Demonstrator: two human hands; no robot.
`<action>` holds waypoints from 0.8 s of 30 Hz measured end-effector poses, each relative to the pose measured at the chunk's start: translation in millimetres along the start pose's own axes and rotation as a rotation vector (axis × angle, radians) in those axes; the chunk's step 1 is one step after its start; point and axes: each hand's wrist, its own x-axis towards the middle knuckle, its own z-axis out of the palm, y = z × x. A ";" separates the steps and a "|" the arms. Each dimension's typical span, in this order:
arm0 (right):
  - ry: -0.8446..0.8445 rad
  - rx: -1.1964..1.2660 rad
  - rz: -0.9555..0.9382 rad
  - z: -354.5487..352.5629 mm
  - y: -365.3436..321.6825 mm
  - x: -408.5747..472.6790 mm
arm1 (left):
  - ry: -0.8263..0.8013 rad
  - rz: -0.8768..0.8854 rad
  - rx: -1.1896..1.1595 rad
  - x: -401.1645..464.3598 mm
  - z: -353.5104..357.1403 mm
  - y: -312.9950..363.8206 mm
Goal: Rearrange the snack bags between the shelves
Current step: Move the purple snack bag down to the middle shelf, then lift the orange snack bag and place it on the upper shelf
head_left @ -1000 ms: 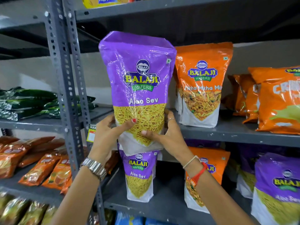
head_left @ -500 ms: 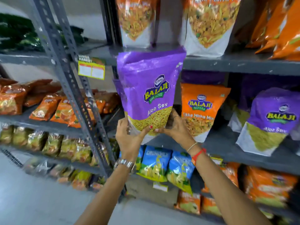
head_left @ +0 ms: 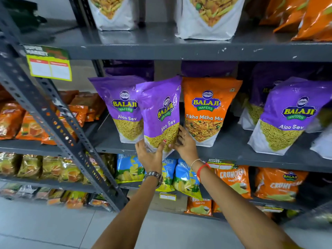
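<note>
Hands, left (head_left: 150,157) and right (head_left: 185,147), have fingers closed on the base of the tilted Aloo Sev bag (head_left: 160,112), held at the middle shelf (head_left: 224,151) edge between two standing bags; set upright, base seated first.

Both yr arms reach fwd; L grip (head_left: 150,155) & R grip (head_left: 185,148) clamp from either side, fingers curled, thumbs front.
</note>
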 end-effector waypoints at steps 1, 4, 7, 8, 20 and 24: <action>0.019 -0.024 -0.015 -2.1 3.5 6.1 | -0.003 -0.003 0.008 3.6 6.9 -4.4; 0.032 -0.116 -0.036 -2.2 9.9 16.4 | 0.009 0.000 0.021 8.4 16.5 -10.1; 0.083 -0.235 -0.079 -0.4 13.7 25.4 | -0.004 0.003 0.028 14.5 28.8 -9.1; 0.085 -0.273 -0.095 -0.5 16.6 27.4 | -0.008 -0.005 0.037 16.6 32.7 -9.2; 0.743 -0.106 -0.150 -81.0 25.3 -3.1 | 0.015 0.470 0.082 -20.6 52.9 -6.9; 0.590 -0.248 -0.015 -106.5 38.1 19.3 | -0.441 0.272 0.033 -19.7 84.6 0.3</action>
